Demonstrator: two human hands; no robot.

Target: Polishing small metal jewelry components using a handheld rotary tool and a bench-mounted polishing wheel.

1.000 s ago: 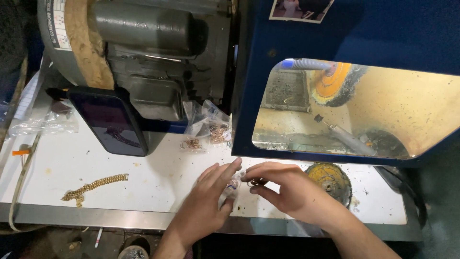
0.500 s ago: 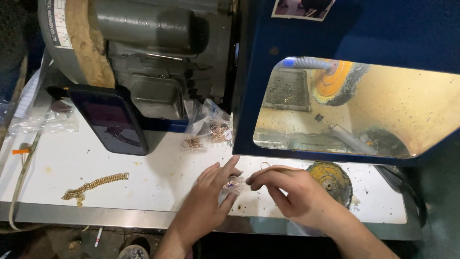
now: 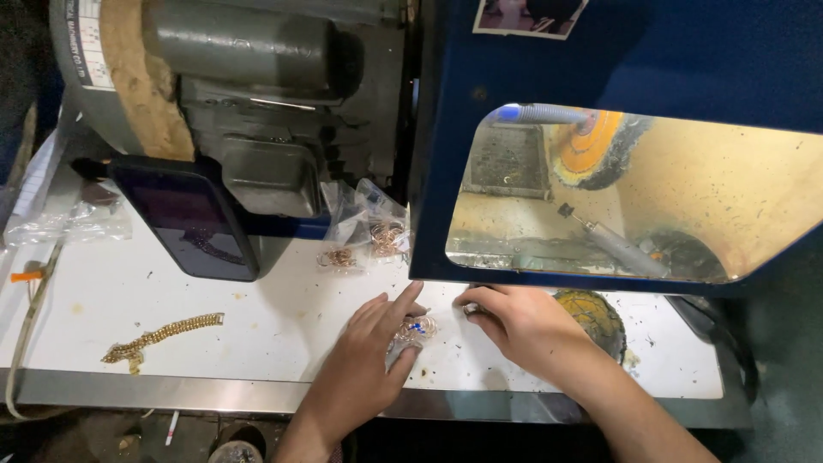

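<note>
Sorting seems to be the step in hand: small gold-coloured rings in a clear plastic bag (image 3: 413, 333) are being handled on the white desk (image 3: 257, 317), right at the front edge. The left hand (image 3: 370, 351) is laid flat over the bag with fingers loosely spread, index finger stretched forward, so the bag is pinned under the palm side rather than gripped. The right hand (image 3: 523, 321) is curled just beside it to the right, fingertips drawn together on something tiny at the desk surface; what exactly is pinched can't be made out, probably one loose ring. Next move, judging by this, would call for a fine fingertip pick and the bag mouth being kept open by the other hand, since the pieces are small and easily scattered. Beyond the left hand, more little bags of rings (image 3: 370, 231) are leaned against the grey motor housing (image 3: 249, 103), and a dark phone (image 3: 184, 219) is propped further to the left. A gold chain (image 3: 159, 336) is left lying well off to the left. Behind the right hand a blue hood (image 3: 617, 60) with an orange buffing wheel (image 3: 591, 146) is seen.
</note>
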